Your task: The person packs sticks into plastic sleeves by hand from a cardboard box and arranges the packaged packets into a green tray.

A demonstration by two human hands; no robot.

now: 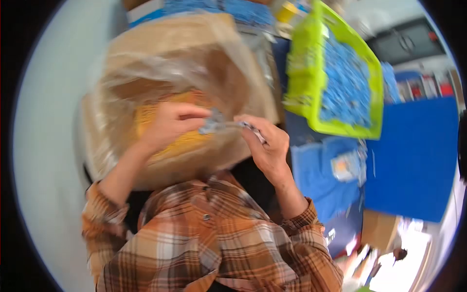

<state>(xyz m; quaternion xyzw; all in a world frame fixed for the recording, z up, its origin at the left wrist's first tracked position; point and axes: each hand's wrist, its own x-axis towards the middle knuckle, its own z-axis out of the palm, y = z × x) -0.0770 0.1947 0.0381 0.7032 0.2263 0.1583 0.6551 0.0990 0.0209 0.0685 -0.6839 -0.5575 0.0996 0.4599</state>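
My left hand (176,124) is above an open cardboard box, its fingers pinching a small grey-blue piece (212,121) that is smeared by motion. To its right, my right hand (268,145) is closed around a slim pale and dark object (254,132). The end of that object points toward the grey-blue piece; blur hides its kind and whether the two touch. Below both hands, the cardboard box (170,44) is lined with a clear plastic bag (228,155). Many yellow-orange pieces (182,146) lie inside.
A lime green crate (316,73) full of blue pieces (345,80) stands tilted in view at the upper right. Below it lie blue cloth or sheeting (316,175) and a small clear packet (346,167). A blue panel (413,160) is at far right. More blue pieces (248,12) lie behind the box.
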